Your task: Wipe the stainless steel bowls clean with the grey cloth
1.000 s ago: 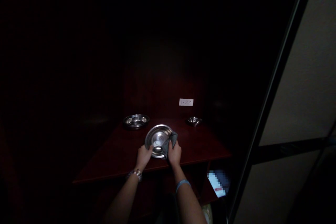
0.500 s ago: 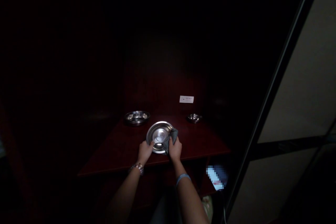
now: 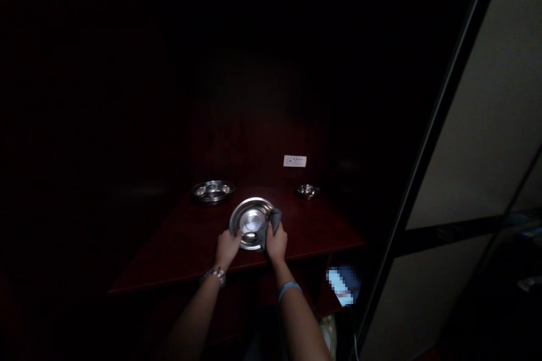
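A shiny round metal dish (image 3: pixel 251 220) is tilted toward me above the front of the dark red desk (image 3: pixel 186 251). My left hand (image 3: pixel 228 248) is closed on its lower left rim, thumb on the inner side. My right hand (image 3: pixel 276 241) grips a grey cloth (image 3: pixel 263 232) that lies over the dish's right rim, pressed against the metal. The fingers of both hands behind the dish are hidden.
Another metal dish (image 3: pixel 213 192) stands at the desk's back left, and a small metal bowl (image 3: pixel 307 191) at the back right. A white power socket (image 3: pixel 295 161) is on the back wall. Below the desk's right edge is a lit, blurred-out screen (image 3: pixel 341 287) with a cable.
The whole view has shifted slightly, so everything sits a little further left. Both hands still hold the dish and cloth in nearly the same pose.
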Demonstrator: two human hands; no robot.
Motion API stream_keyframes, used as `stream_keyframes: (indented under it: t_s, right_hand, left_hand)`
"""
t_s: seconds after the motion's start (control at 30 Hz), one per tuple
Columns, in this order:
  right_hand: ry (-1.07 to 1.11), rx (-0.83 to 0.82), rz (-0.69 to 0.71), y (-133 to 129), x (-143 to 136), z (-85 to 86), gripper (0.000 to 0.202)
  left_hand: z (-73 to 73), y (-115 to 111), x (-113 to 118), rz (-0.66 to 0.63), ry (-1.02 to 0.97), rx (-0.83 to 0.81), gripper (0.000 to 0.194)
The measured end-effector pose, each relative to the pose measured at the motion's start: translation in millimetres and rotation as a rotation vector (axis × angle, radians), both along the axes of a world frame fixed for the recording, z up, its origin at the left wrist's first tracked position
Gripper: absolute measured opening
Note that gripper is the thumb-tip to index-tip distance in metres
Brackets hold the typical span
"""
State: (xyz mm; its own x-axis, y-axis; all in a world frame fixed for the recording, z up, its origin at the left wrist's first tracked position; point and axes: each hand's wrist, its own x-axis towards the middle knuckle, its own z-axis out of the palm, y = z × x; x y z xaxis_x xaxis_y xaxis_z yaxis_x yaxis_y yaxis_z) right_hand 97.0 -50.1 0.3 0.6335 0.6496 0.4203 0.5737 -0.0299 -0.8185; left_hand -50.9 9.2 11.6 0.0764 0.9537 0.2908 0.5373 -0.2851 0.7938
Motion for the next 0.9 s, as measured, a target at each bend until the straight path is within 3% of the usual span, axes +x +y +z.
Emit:
stream_keyframes:
  t_s: [0.9]
  right_hand:
    - [-0.012, -0.013, -0.002, -4.9, 0.0, 7.4, 0.029]
  left_hand:
    - [0.2, -2.2, -0.8, -0.011, -0.007, -0.002, 0.022]
